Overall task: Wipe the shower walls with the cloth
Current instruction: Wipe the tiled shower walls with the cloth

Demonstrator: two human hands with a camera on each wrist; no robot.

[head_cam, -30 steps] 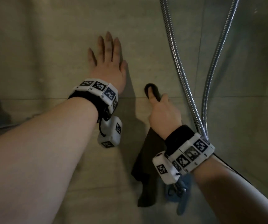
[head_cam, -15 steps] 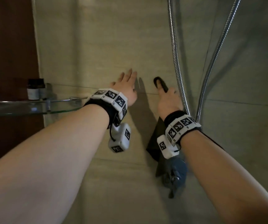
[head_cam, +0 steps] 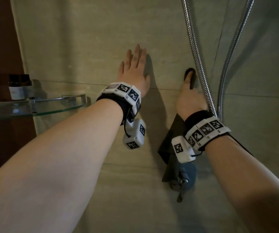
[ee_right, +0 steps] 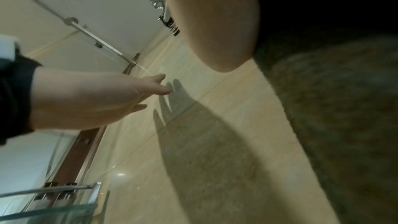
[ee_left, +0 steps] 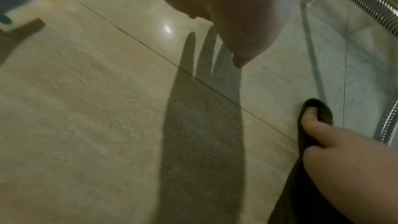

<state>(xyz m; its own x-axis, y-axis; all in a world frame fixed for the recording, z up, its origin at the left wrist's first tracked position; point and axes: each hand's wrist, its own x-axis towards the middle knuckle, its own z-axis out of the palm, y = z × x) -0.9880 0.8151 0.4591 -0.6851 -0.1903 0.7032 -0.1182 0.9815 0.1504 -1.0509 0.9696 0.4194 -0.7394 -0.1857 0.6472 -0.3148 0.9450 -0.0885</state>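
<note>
A dark cloth (head_cam: 170, 143) is pressed to the beige tiled shower wall (head_cam: 88, 47) by my right hand (head_cam: 189, 96). The thumb is hooked into the cloth's top fold (head_cam: 192, 76), and the rest of the cloth hangs below the wrist. The left wrist view shows that thumb pinching the cloth (ee_left: 320, 113) against the tile. In the right wrist view the cloth (ee_right: 333, 117) fills the right side. My left hand (head_cam: 133, 71) is to the left, fingers straight and spread, close to the wall and holding nothing. Its contact with the tile is unclear.
Two metal shower hoses (head_cam: 201, 64) hang right beside my right hand. A dark tap handle (head_cam: 185, 180) juts from the wall below the cloth. A glass corner shelf (head_cam: 34, 106) carrying small bottles (head_cam: 19, 86) sticks out at the left. A wooden panel borders the left edge.
The view has swung left, bringing the glass shelf in. My left hand dipped, then rose up the wall. My right hand and the cloth have shifted closer to the hose.
</note>
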